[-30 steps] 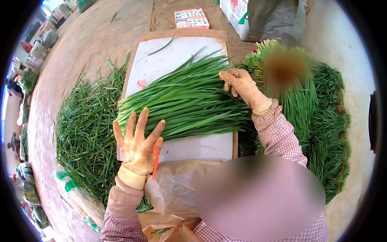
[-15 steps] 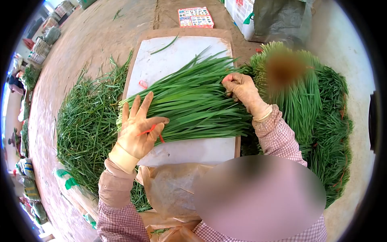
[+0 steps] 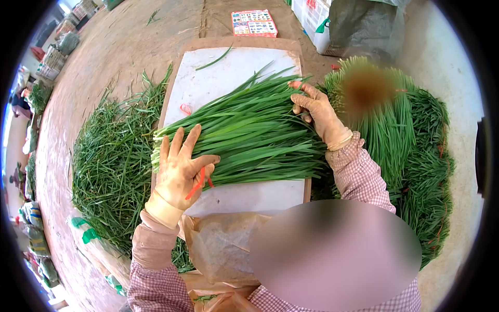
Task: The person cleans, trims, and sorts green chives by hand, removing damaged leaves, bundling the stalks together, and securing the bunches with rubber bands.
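A wide bundle of long green stalks [image 3: 249, 132] lies across the white board [image 3: 239, 62], its pale ends at the left. My gloved left hand [image 3: 182, 169] rests on the pale ends with its fingers spread, and a red tie [image 3: 196, 186] hangs at its thumb and palm. At the leafy end, my gloved right hand [image 3: 318, 112] has its fingers apart over the upper right edge of the bundle. Another small red tie [image 3: 185, 108] lies on the board above the stalks.
Loose green leaves [image 3: 114, 171] are heaped left of the board. Stacked green bundles [image 3: 426, 156] stand at the right. Beyond the board are a printed red-and-white box [image 3: 253, 23] and a white crate [image 3: 311, 23]. Brown wrapping [image 3: 223, 244] covers the near side.
My left hand has moved up and inward onto the stalks over the past second. My right thumb and forefinger, close together half a second ago, are now apart.
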Demonstrator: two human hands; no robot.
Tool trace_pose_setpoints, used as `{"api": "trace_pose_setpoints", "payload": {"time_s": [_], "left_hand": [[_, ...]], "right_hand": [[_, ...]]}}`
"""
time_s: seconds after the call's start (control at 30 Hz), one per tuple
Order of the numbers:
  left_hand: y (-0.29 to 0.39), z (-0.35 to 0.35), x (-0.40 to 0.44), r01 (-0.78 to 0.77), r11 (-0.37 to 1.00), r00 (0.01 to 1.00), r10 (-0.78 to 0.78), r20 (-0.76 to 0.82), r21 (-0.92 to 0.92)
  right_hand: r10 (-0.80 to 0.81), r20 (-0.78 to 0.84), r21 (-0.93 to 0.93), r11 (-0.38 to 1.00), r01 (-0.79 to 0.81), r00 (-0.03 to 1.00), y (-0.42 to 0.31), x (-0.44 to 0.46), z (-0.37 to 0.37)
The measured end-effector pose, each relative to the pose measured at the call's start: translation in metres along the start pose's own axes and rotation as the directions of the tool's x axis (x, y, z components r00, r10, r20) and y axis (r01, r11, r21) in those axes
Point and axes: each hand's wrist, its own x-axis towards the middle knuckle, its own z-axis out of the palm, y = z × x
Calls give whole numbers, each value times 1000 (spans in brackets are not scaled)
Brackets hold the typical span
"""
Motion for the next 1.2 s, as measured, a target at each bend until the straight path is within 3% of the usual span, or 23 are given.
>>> {"api": "trace_pose_setpoints", "payload": {"time_s": [0.13, 0.37, 0.53, 0.57, 0.63, 0.7, 0.8, 0.9, 1.07, 1.13, 1.2], "left_hand": [[1, 2, 0, -12, 1000, 999, 12, -50, -3], [1, 5, -2, 0, 1000, 1000, 0, -19, 11], [1, 2, -4, 61, 993, 997, -65, -32, -102], [2, 2, -4, 61, 993, 997, -65, -30, -103], [3, 2, -3, 103, 981, 993, -111, -43, -162], [4, 4, -4, 106, 982, 992, -115, -49, -154], [6, 6, -3, 108, 988, 992, -115, -54, -114], [5, 7, -2, 86, 995, 994, -89, -62, -60], [7, 9, -4, 49, 999, 996, -49, -75, 3], [7, 9, -5, 47, 999, 996, -47, -79, 4], [8, 8, -5, 45, 999, 996, -44, -83, 5]], "right_hand": [[82, 95, -112, 991, -71, 992, -8, 1, 1], [97, 100, -96, 991, -88, 990, -8, 9, 6], [-20, 55, -187, 982, 30, 998, 0, 5, 7], [-18, 54, -187, 982, 28, 998, 2, 0, 7], [-160, 65, -131, 977, 167, 985, 2, -18, 10], [-165, 50, -133, 976, 170, 985, 4, -35, 8], [-403, 26, -191, 896, 400, 915, 22, -45, 7], [-410, -63, -146, 906, 398, 910, 31, -43, 12], [-425, -93, -259, 884, 390, 901, 21, -35, 15], [-190, -80, -73, 980, 184, 979, 6, -37, 14], [-257, -186, -136, 963, 234, 948, 0, -29, 8]]}}
